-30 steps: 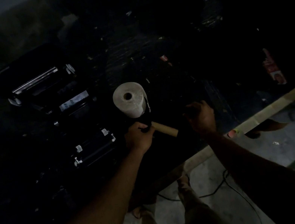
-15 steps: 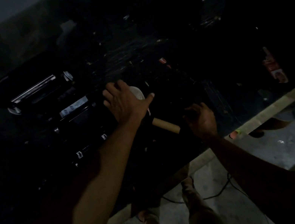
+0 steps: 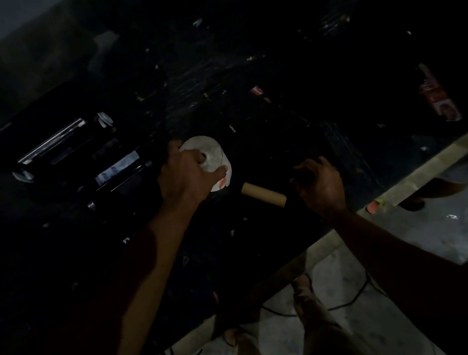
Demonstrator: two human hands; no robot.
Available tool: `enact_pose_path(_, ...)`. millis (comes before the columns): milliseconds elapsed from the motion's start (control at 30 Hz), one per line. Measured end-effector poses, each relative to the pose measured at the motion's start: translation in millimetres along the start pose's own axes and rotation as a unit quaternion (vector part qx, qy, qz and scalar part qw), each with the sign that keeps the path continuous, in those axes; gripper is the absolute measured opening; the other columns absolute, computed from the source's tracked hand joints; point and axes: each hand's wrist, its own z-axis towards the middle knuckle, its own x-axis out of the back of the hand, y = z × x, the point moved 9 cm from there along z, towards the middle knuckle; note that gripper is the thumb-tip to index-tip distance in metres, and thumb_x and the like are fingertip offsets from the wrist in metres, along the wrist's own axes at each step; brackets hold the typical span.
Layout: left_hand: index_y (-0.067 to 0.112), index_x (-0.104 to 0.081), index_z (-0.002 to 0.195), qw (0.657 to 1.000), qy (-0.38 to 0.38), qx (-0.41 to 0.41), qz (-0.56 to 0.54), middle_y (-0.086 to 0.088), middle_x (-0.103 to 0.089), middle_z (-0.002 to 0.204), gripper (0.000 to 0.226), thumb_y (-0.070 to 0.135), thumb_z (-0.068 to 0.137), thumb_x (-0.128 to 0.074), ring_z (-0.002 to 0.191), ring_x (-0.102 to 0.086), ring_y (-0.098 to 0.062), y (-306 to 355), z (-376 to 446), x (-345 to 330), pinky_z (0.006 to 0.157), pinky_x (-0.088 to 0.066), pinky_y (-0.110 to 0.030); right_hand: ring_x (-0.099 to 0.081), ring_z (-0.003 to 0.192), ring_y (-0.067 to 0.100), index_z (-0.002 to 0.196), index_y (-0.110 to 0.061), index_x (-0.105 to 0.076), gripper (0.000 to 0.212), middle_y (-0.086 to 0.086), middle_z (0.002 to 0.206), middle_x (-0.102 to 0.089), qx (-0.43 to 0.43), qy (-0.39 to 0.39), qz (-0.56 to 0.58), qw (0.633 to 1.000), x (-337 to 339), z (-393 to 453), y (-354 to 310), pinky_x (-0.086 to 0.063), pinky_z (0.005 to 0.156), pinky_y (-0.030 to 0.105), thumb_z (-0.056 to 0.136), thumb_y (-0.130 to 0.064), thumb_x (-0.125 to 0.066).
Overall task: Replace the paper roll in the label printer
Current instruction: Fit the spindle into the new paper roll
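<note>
Your dark counter [image 3: 241, 82] is littered with small scraps. A red-and-white packet [image 3: 439, 97] lies near its right end, and black cables [image 3: 336, 303] trail over the grey floor [image 3: 424, 237] below.

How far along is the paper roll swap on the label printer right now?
Done: label printer lies open, and the brown empty core lies on the table. In hand: left hand grips the white paper roll. Left: seat it and close the printer. The right hand's dark object is unclear.

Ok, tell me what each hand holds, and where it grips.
Left hand grips the paper roll from above, fingers over its top end at the core hole. Right hand is curled on something dark; what it is cannot be told.
</note>
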Motion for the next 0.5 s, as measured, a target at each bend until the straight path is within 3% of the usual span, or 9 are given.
enact_pose_path(100,0.021,-0.078,0.094,1.0,-0.022,0.005,-0.009,-0.008,-0.053,0.134,0.059,0.064,0.056,-0.089,0.117,-0.063,-0.03,-1.7,11.6,1.8,0.087,-0.054,-0.04,-0.066,0.104,0.031,0.113,-0.013,-0.073,0.03,0.012,0.119,-0.066,0.022,-0.012,-0.025,0.999,-1.6,1.6,-2.4,-0.051,0.081,0.033,0.086,-0.026,-0.075)
enact_pose_path(200,0.022,-0.08,0.091,0.999,-0.05,0.014,-0.011,-0.004,-0.064,0.128,0.059,0.067,0.054,-0.088,0.115,-0.065,-0.024,-7.0,20.9,8.3,0.09,-0.053,-0.034,-0.066,0.107,0.03,0.117,-0.014,-0.072,0.033,0.012,0.121,-0.066,0.013,-0.016,-0.03,0.999,-1.5,3.5,-1.3,-0.05,0.083,0.032,0.086,-0.028,-0.075)
enact_pose_path(333,0.02,-0.08,0.08,0.982,-0.033,0.11,-0.149,-0.004,-0.079,0.104,0.043,0.057,0.061,-0.09,0.1,-0.073,-0.023,-31.5,24.7,19.6,0.089,-0.059,-0.038,-0.062,0.115,0.029,0.132,-0.018,-0.063,0.053,0.012,0.131,-0.06,0.002,-0.009,-0.004,1.0,4.9,-1.3,-5.6,-0.052,0.085,0.033,0.085,-0.039,-0.076)
enact_pose_path(400,0.019,-0.078,0.082,0.949,-0.031,0.178,-0.259,-0.007,-0.078,0.101,0.042,0.055,0.063,-0.09,0.095,-0.073,-0.024,-46.1,17.1,21.2,0.086,-0.062,-0.04,-0.065,0.109,0.029,0.131,-0.018,-0.061,0.055,0.012,0.13,-0.057,0.013,0.04,0.032,0.999,20.2,-6.2,-20.3,-0.051,0.077,0.028,0.085,-0.043,-0.076)
enact_pose_path(500,0.018,-0.073,0.092,0.864,-0.043,0.259,-0.429,-0.006,-0.075,0.109,0.056,0.054,0.055,-0.092,0.095,-0.073,-0.02,-55.7,-8.1,20.2,0.073,-0.066,-0.037,-0.067,0.098,0.019,0.122,-0.021,-0.065,0.045,0.003,0.12,-0.059,0.099,0.092,0.06,0.989,40.7,-17.5,-76.6,-0.05,0.075,0.024,0.086,-0.047,-0.073)
